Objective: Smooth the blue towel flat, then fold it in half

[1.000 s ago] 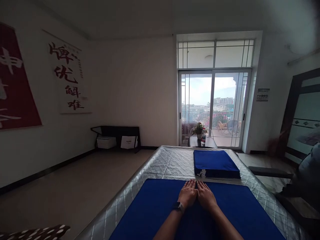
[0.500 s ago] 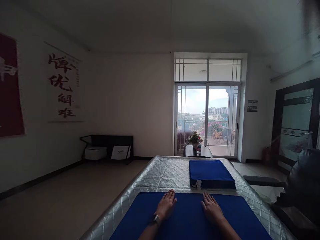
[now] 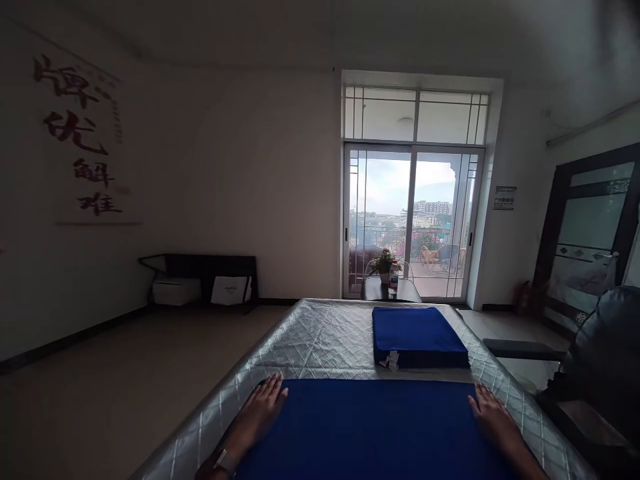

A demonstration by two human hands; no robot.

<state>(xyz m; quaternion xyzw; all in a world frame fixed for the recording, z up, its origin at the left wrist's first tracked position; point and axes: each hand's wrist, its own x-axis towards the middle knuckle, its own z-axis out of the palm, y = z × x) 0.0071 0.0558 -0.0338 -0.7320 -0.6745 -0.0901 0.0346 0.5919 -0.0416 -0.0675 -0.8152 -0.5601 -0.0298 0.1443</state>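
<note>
A blue cloth [image 3: 375,427] lies spread flat on the near part of the table, which has a silver quilted cover [image 3: 320,333]. My left hand [image 3: 263,407] rests flat over the cloth's far left corner, fingers stretched forward; a watch is on that wrist. Over the far right corner lies my right hand [image 3: 493,413], palm down with its fingers extended. Neither hand grips anything. Just beyond the cloth sits a neat stack of folded blue cloths [image 3: 417,330], with small white tags [image 3: 390,360] at its front left.
Past the table's far end, a small dark table [image 3: 365,290] holds a potted plant [image 3: 384,263] and a bottle [image 3: 393,279] before glass sliding doors. A black chair [image 3: 607,347] stands close on the right. Against the left wall is a dark bench [image 3: 210,267] with white boxes.
My hands have slid apart over the cloth, the left one to its left corner and the right one to its right corner. The head view has shifted slightly.
</note>
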